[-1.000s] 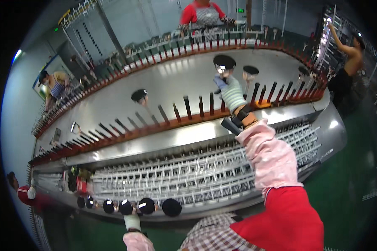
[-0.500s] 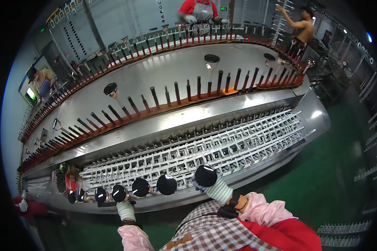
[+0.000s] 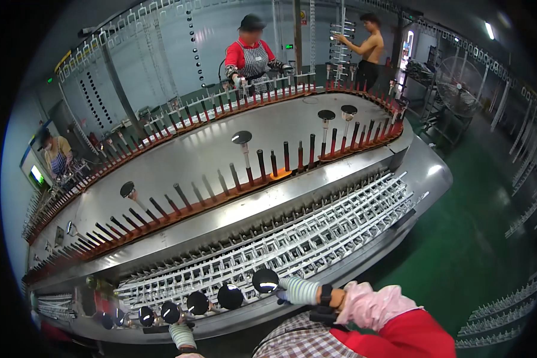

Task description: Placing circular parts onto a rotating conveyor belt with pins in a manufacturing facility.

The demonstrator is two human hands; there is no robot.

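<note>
Several glossy black round caps stand in a slanting row near the bench's front edge, seemingly on one rack whose bar is mostly hidden beneath them. My right hand (image 3: 300, 290), in a striped knitted glove, is closed at the right edge of the end cap (image 3: 265, 280); its fingertips are partly hidden. My left hand (image 3: 182, 335), gloved alike, is under another black cap (image 3: 170, 312), its fingers mostly covered by it. Behind the row lie white metal racks (image 3: 268, 244) with many short prongs, in layers on the bench.
Beyond the racks, a curved line of upright dark-and-red spindles (image 3: 286, 156) edges a steel table (image 3: 191, 149). Some carry black-topped pieces (image 3: 241, 138). One person (image 3: 253, 56) works across the table, another (image 3: 371, 48) at a hanging rack, a third (image 3: 56, 154) far left. Green floor (image 3: 426, 232) lies right.
My view has tilted up and shifted, showing more of the far workers. The spindles have travelled left along the table. My right hand now sits more to the side of the end cap.
</note>
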